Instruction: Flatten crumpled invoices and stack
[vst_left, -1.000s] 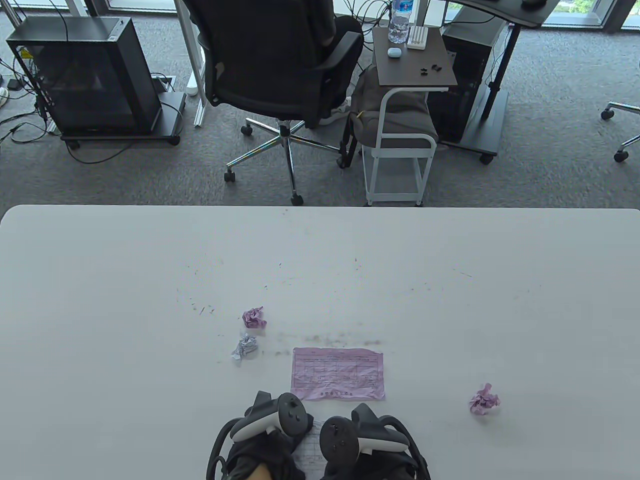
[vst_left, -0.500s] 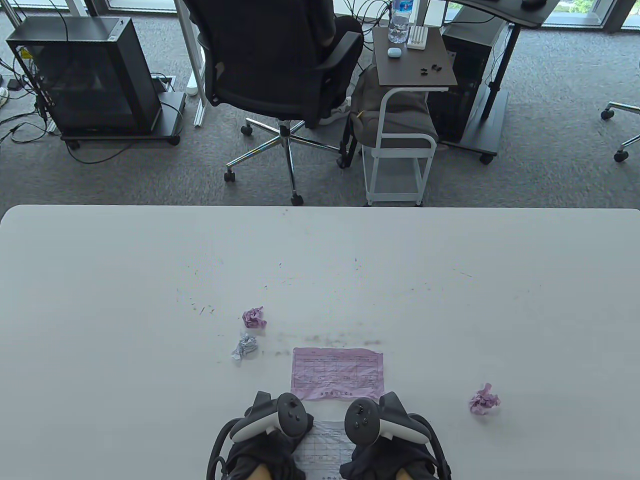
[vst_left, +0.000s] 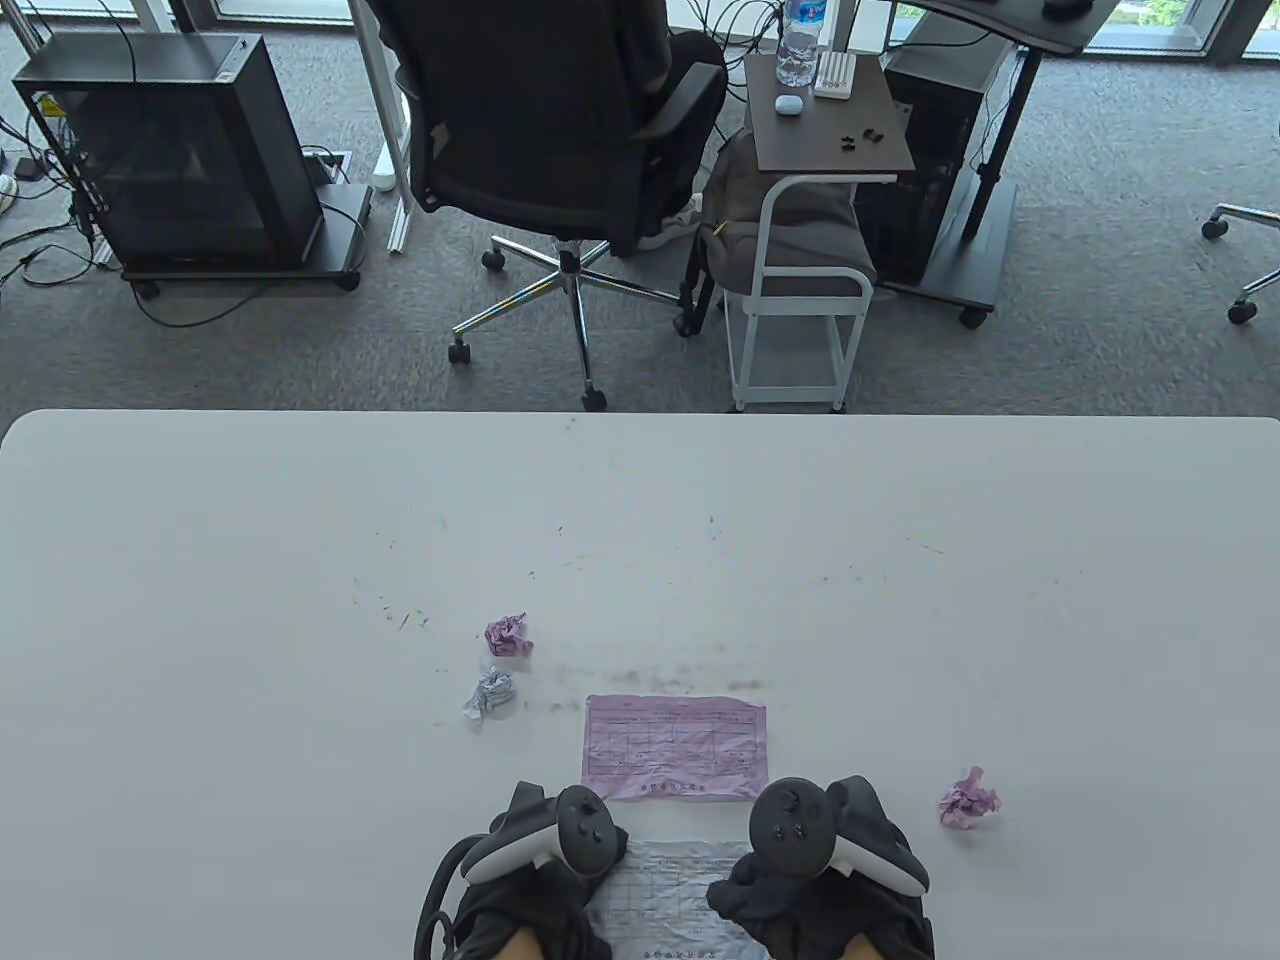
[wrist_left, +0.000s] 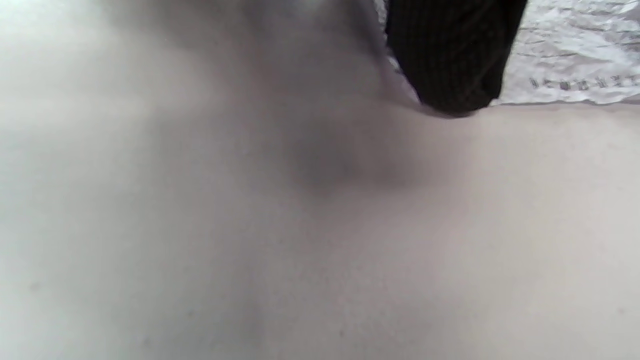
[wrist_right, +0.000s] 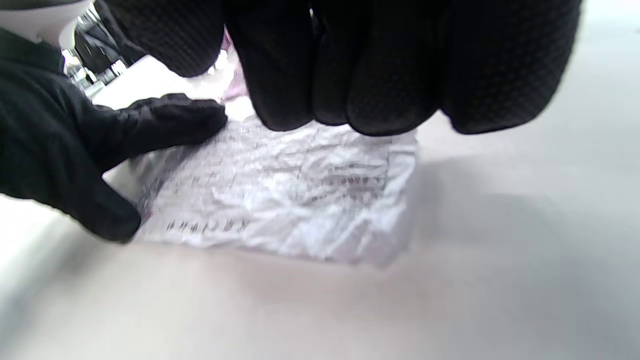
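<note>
White table top (vst_left: 250, 600), scuffed, with faint pen marks across the middle. Left to right along the near part: a crumpled pink ball (vst_left: 508, 635) and, just below it, a crumpled white ball (vst_left: 490, 693), lying close to each other but apart.

Left hand (vst_left: 525, 890) sits at the near edge, tracker on its back. In the right wrist view its fingers (wrist_right: 170, 120) lie straight and flat, pressing the left side of a white invoice (vst_left: 665, 895); the thumb reaches down to the sheet's near left corner. In the left wrist view one gloved fingertip touches the table at the paper's edge.

White invoice lies spread on the table between the two hands, still heavily creased, printed grid and a line of text visible. Directly beyond it, nearly touching its far edge, a flattened pink invoice (vst_left: 675, 748) lies flat, printed side up.

Right hand (vst_left: 820, 880) covers the right part of the white sheet. In the right wrist view its fingers (wrist_right: 390, 75) are together, extended and pointing down over the far edge of the paper; actual contact cannot be told.

Further right, well apart from the sheets, a second crumpled pink ball (vst_left: 967, 800).
</note>
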